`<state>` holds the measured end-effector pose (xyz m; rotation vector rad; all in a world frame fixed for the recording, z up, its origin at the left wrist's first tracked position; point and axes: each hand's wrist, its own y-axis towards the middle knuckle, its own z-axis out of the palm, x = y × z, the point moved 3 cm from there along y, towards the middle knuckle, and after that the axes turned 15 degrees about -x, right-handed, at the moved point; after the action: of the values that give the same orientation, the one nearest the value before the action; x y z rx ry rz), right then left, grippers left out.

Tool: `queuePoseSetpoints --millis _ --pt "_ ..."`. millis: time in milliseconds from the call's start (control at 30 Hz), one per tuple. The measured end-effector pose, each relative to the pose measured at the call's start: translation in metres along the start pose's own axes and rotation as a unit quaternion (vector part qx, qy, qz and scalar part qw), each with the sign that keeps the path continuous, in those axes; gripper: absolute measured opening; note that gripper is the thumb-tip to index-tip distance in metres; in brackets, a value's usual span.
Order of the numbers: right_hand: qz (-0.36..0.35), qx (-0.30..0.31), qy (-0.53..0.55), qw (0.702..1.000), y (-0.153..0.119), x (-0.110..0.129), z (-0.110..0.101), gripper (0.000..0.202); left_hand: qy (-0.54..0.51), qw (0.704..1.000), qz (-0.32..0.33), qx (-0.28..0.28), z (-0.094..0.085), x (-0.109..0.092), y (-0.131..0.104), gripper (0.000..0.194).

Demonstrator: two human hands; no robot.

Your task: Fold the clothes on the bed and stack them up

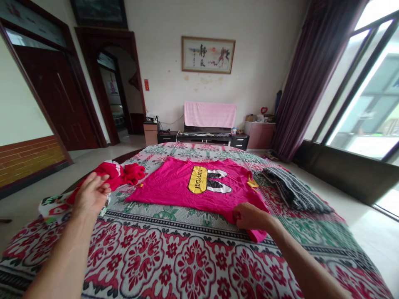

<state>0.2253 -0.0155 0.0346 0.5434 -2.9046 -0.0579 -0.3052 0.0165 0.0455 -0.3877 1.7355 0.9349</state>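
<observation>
A bright pink T-shirt [174, 182] lies spread out on the patterned bedspread, its yellow and black-and-white print facing up and turned sideways. My right hand [251, 216] is closed, with its fingers on the near right part of the shirt beside a sleeve. Over to the left, my left hand [92, 192] is raised, fingers apart and loosely bent, with nothing visible in it. Behind that hand sits a crumpled heap of red clothes [132, 173]. A white cloth with coloured print [51, 209] lies under the heap, partly hidden by my left forearm.
The floral bedspread [193, 265] covers the wide surface before me. A folded black-and-grey striped cloth [296, 191] rests on the right. Beyond the far edge stand a low black cabinet [240, 142] and a screen draped with a pink towel [210, 114]. Windows line the right.
</observation>
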Motion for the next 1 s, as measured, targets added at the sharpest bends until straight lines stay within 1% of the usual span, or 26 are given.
queuePoseSetpoints --millis 33,67,100,133,167,200,267,300,367,400,467,567,633,733,867,933,1000 --pt "0.0 -0.001 0.0 1.0 0.0 0.0 0.0 0.019 -0.013 0.999 -0.03 0.034 0.008 0.002 -0.005 0.03" --pt "0.001 -0.002 -0.001 1.0 0.0 0.001 0.0 0.019 -0.007 0.996 -0.051 0.078 0.019 0.005 -0.012 0.036" --pt "0.002 -0.001 -0.002 1.0 0.0 0.001 0.0 0.019 0.041 0.988 -0.047 0.141 0.03 0.007 -0.018 0.041" --pt "0.005 0.001 -0.004 1.0 -0.001 0.002 0.0 0.019 0.105 0.975 -0.025 0.194 0.04 0.01 -0.024 0.044" --pt "0.007 0.003 -0.007 1.0 -0.001 0.002 -0.001 0.019 0.172 0.958 0.011 0.229 0.049 0.013 -0.029 0.044" --pt "0.009 0.005 -0.009 1.0 -0.001 0.002 -0.001 0.019 0.23 0.941 0.059 0.242 0.055 0.016 -0.032 0.042" --pt "0.008 0.008 -0.007 1.0 -0.002 0.003 -0.003 0.02 0.31 0.907 0.163 0.234 0.061 0.02 -0.035 0.04" --pt "0.007 0.007 -0.002 1.0 -0.003 0.003 -0.004 0.02 0.331 0.892 0.207 0.226 0.062 0.022 -0.036 0.04" --pt "0.007 0.002 0.008 1.0 -0.004 0.002 -0.005 0.02 0.352 0.872 0.265 0.212 0.062 0.025 -0.036 0.037" --pt "0.007 -0.001 0.011 1.0 -0.004 0.002 -0.005 0.02 0.358 0.868 0.278 0.203 0.06 0.027 -0.035 0.035" --pt "0.003 -0.004 0.013 1.0 -0.003 0.001 -0.004 0.017 0.356 0.871 0.288 0.178 0.058 0.029 -0.034 0.03" --pt "-0.014 -0.002 0.011 1.0 -0.002 0.001 -0.003 0.017 0.322 0.897 0.27 0.14 0.055 0.03 -0.034 0.025" --pt "-0.015 -0.007 0.01 1.0 -0.001 0.001 -0.003 0.018 0.296 0.919 0.233 0.114 0.055 0.03 -0.033 0.023" --pt "0.003 -0.021 0.002 1.0 -0.001 0.001 -0.007 0.015 0.269 0.946 0.165 0.078 0.054 0.029 -0.033 0.026" --pt "0.01 -0.046 -0.025 0.999 -0.002 -0.001 -0.011 0.012 0.211 0.967 0.125 0.072 0.055 0.031 -0.035 0.033" --pt "0.01 -0.052 -0.031 0.998 -0.002 -0.005 -0.01 0.012 0.198 0.971 0.105 0.081 0.056 0.035 -0.036 0.036" --pt "0.006 -0.048 -0.021 0.999 0.0 -0.011 -0.008 0.013 0.207 0.969 0.093 0.096 0.057 0.038 -0.036 0.036"
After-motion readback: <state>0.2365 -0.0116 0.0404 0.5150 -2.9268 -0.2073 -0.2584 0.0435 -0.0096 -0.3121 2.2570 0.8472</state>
